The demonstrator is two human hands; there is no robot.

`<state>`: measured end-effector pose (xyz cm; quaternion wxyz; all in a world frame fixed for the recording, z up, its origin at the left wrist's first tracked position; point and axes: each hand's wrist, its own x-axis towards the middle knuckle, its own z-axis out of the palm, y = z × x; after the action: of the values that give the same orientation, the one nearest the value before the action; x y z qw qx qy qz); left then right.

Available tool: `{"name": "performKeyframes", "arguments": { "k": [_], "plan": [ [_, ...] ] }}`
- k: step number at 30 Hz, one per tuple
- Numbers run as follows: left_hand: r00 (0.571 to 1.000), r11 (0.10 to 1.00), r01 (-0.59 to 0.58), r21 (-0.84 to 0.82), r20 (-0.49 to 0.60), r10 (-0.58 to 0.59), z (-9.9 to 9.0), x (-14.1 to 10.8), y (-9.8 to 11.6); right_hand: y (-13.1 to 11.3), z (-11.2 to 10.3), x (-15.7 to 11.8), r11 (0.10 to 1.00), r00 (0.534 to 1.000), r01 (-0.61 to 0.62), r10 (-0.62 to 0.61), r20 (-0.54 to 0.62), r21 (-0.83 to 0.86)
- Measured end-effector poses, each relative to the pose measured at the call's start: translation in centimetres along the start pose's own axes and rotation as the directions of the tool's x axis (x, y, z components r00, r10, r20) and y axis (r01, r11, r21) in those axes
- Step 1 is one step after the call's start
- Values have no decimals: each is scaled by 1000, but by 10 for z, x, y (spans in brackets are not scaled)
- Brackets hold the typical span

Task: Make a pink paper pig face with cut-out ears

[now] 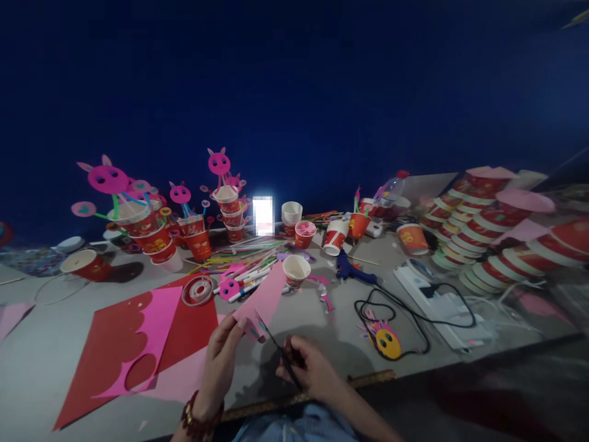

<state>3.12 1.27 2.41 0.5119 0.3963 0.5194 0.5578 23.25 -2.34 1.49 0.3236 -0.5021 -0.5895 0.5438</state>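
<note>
My left hand (223, 347) pinches the lower end of a pale pink paper strip (267, 293) between thumb and fingers. Small blue-green marks show on the paper near my thumb. My right hand (306, 365) grips dark-handled scissors (275, 344), whose blades point up and left at the paper's lower edge. Whether the blades are around the paper or just beside it is hard to tell. Both hands are above the table's front edge. Left of them lie a red sheet (110, 331) and a cut-out magenta sheet (159, 325) on top of it.
A roll of tape (197, 290) and several markers (257, 279) lie beyond my hands. A blue glue gun (352, 269), a white power strip (442, 313) and a yellow paper face (388, 344) are to the right. Tall paper cup stacks (478, 227) lean at far right; cup figures (142, 227) stand left.
</note>
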Motion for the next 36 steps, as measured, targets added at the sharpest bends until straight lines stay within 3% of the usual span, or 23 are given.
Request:
{"name": "performKeyframes", "arguments": {
  "k": [6,12,15,26,31,36],
  "plan": [
    [999,1000,-18,-3,-45,18,0,1,-1,1,1,5,999,1000,5,-6,15,43],
    [999,1000,6,14,45,-7,1,3,2,14,3,7,998,999,45,-45,-2,32],
    [1000,1000,-4,14,11,4,-1,2,0,15,3,6,999,999,41,-41,7,-7],
    [1000,1000,-16,14,4,16,-1,1,2,3,0,7,999,1000,4,-5,-26,-47],
    [998,998,31,-48,55,-29,-4,4,3,-1,-4,12,993,996,81,-83,-17,-91],
    [995,996,-2,-90,99,11,-5,5,7,-12,-7,16,981,991,124,-129,-27,-148]
  ]
}}
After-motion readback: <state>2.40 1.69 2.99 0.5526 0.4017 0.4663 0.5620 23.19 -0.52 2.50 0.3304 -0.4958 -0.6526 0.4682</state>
